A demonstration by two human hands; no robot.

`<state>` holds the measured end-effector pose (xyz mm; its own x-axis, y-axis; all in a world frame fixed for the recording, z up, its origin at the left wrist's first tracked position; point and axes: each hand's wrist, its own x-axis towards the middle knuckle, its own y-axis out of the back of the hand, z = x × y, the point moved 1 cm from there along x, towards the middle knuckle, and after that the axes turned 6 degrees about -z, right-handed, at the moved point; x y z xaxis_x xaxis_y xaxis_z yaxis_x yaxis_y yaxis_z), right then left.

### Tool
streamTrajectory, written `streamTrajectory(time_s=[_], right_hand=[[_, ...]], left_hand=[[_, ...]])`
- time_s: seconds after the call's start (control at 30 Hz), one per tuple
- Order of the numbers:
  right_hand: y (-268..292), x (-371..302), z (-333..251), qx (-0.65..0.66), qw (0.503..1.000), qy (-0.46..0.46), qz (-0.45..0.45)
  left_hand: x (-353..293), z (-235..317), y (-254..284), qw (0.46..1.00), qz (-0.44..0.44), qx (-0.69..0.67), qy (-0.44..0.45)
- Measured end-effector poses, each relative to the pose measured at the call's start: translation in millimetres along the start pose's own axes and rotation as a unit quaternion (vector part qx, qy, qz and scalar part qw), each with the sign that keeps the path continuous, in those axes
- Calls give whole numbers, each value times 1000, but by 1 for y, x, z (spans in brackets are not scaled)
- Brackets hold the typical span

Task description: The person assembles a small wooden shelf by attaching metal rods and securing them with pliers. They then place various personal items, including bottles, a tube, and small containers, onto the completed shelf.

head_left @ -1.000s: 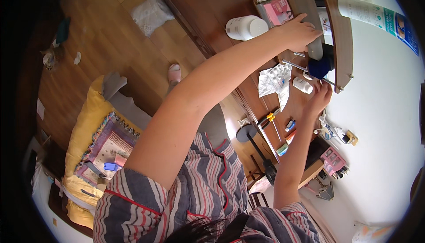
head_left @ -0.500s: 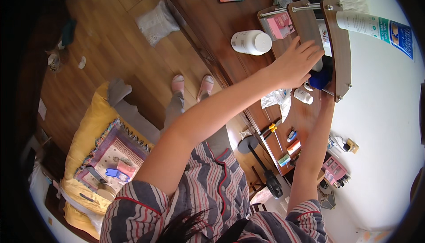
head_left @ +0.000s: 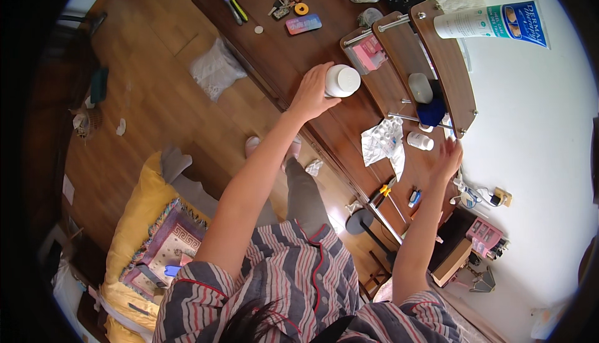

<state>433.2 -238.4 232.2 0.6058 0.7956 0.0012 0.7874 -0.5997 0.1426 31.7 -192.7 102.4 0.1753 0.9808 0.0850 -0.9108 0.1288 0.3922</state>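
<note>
My left hand (head_left: 314, 93) is wrapped round the side of a white bottle (head_left: 343, 81) with a round white cap, over the wooden desk. My right hand (head_left: 447, 158) is beside the near end of the wooden desk shelf (head_left: 399, 56), close to the wall. Its fingers are slightly apart and I see nothing in them. A smaller white bottle (head_left: 420, 141) lies between that hand and a crumpled white wrapper with blister packs (head_left: 383, 143). A dark blue object (head_left: 431, 113) and a translucent tub (head_left: 420, 88) are on the shelf.
A white and blue tube (head_left: 493, 21) rests on the shelf's top board. A pink box (head_left: 368, 54) sits on its lowest tier. Pliers (head_left: 382, 193) lie toward the near desk end, a pink-blue tin (head_left: 304, 24) and keys (head_left: 286, 3) toward the far end. A plastic bag (head_left: 216, 68) is on the floor.
My left hand has moved left from the shelf and taken hold of the white bottle. My right hand has come out from behind the shelf toward me. The view has shifted.
</note>
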Motion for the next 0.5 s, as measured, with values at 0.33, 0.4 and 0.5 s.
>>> streamTrajectory(time_s=[0.33,0.4,0.5], right_hand=[[-10,-136,36,25,998,-58,-18],[-18,-147,37,31,997,-67,-33],[-23,-157,34,15,996,-76,-49]], left_hand=[[6,40,-52,994,-25,-65,-83],[14,48,-67,994,-7,-80,-77],[26,56,-83,994,0,-88,-62]])
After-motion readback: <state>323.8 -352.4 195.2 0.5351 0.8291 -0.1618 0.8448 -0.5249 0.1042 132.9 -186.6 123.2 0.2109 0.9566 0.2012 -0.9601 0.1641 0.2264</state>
